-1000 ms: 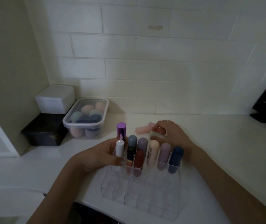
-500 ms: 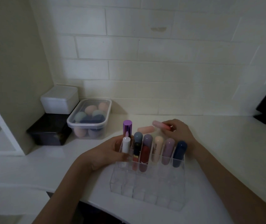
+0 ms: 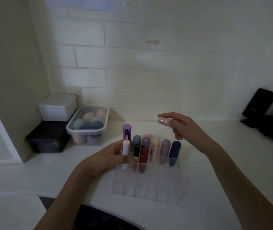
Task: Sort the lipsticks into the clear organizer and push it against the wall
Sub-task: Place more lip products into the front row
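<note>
The clear organizer (image 3: 149,188) stands on the white counter near its front edge. Its back rows hold several lipsticks: purple metallic (image 3: 127,131), white (image 3: 126,147), grey-blue, lilac, red (image 3: 144,156), cream, mauve and navy (image 3: 174,151). My left hand (image 3: 105,156) grips the organizer's left side by the white lipstick. My right hand (image 3: 182,126) is raised above and behind the organizer, shut on a pale pink lipstick (image 3: 163,121). Another peach lipstick (image 3: 147,135) lies on the counter behind the organizer, mostly hidden.
A lidded clear tub of makeup sponges (image 3: 88,125) sits at the back left beside a white box (image 3: 57,107) stacked on a black box (image 3: 47,138). A black device (image 3: 259,103) leans at the right. The tiled wall (image 3: 149,72) runs behind the counter.
My right hand has lifted the pale pink lipstick off the counter and raised it above the organizer. My left hand has stayed on the organizer's left side.
</note>
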Tool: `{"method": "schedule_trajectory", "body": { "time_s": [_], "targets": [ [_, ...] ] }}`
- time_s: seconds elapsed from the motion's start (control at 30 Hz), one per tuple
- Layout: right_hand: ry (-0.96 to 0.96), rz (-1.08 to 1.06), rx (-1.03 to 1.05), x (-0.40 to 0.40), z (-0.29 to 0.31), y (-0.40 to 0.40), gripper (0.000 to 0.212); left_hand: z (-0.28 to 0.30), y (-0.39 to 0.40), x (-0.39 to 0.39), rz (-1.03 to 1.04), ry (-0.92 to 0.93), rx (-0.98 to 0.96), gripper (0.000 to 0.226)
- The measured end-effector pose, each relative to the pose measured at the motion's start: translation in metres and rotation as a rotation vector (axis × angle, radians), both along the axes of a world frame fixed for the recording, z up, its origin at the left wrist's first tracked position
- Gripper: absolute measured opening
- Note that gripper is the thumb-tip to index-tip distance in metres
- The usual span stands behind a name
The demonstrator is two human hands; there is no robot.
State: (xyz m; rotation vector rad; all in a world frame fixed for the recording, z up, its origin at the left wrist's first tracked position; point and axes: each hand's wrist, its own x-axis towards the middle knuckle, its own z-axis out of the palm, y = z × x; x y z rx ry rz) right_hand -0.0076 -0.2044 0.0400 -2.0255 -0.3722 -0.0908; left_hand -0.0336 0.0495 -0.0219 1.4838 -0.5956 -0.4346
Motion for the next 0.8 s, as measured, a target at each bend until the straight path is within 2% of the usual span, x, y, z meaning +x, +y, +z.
{"method": "schedule_trajectory", "body": {
  "time_s": [0.37, 0.43, 0.5, 0.6, 0.67, 0.7, 0.8],
  "targets": [
    [-0.084, 0.015, 0.043, -0.02, 0.006, 0.007, 0.019, -0.003, 0.001, -0.002, -0.044, 0.023, -0.063, 0.037],
    [-0.112, 0.004, -0.009, -0.022, 0.011, 0.008, 0.012, -0.004, 0.001, -0.001, -0.033, 0.033, -0.066, 0.039],
    [-0.141, 0.021, -0.106, -0.026, 0.021, 0.006, 0.014, -0.004, 0.0, -0.001, -0.045, 0.025, -0.065, 0.037],
    [-0.121, 0.122, -0.243, -0.037, 0.037, 0.005, 0.028, -0.002, -0.001, -0.003, -0.033, 0.021, -0.069, 0.033],
    [-0.061, 0.194, -0.246, -0.047, 0.045, 0.008, 0.044, -0.003, -0.001, -0.003, -0.026, 0.02, -0.072, 0.033],
    [-0.049, 0.219, -0.254, -0.05, 0.048, 0.009, 0.046, -0.004, -0.001, -0.002, -0.022, 0.019, -0.075, 0.034],
    [-0.114, 0.234, -0.41, -0.055, 0.048, 0.016, 0.027, -0.006, -0.001, 0.0, -0.015, 0.027, -0.074, 0.041]
  ]
}}
